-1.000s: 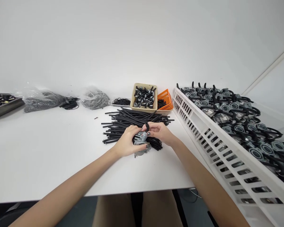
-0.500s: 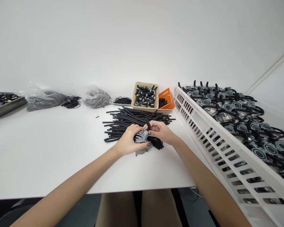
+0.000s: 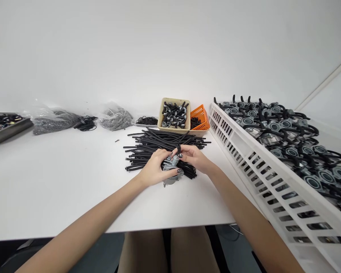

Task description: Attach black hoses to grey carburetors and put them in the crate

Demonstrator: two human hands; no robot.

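Observation:
My left hand point(image 3: 155, 168) is wrapped round a small grey metal part point(image 3: 170, 175) held just above the white table point(image 3: 59, 178). My right hand point(image 3: 193, 157) pinches a short black rubber tube point(image 3: 178, 148) at the top of that part, fingers closed on it. Both hands sit over the near edge of a pile of black rubber tubes point(image 3: 159, 146). Much of the metal part is hidden by my fingers.
A beige bin point(image 3: 174, 113) of metal fittings and an orange basket point(image 3: 199, 118) stand behind the pile. A white slotted crate point(image 3: 261, 167) of finished parts fills the right. Plastic bags point(image 3: 115, 118), black rings point(image 3: 145, 121) and a grey tray point(image 3: 5, 127) lie at the back left.
My right hand has pressed the black tube slightly lower onto the metal part. The left hand keeps its grip; the view shifted a little.

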